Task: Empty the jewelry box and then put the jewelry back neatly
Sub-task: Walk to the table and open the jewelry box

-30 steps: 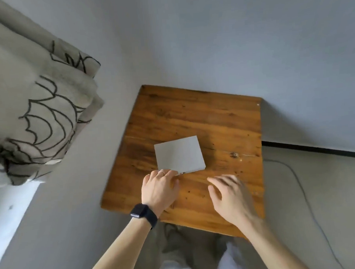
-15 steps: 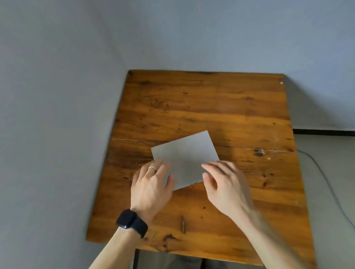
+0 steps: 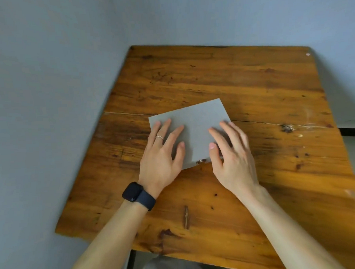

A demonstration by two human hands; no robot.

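Observation:
A flat grey square jewelry box (image 3: 196, 121) lies closed on the wooden table (image 3: 242, 85), with a small metal clasp (image 3: 201, 161) on its near edge. My left hand (image 3: 161, 155), with a ring and a black watch, rests flat on the lid's left side, fingers spread. My right hand (image 3: 233, 154) lies on the lid's right side, thumb close to the clasp. No jewelry is visible.
Grey walls (image 3: 47, 100) meet behind the table, which stands in the corner. A dark knot mark (image 3: 287, 128) shows in the wood to the right of the box. The floor and a black skirting strip (image 3: 353, 131) appear at the far right.
The camera has tipped down and come closer. Both hands have slid further onto the lid, and the right thumb now sits beside the clasp.

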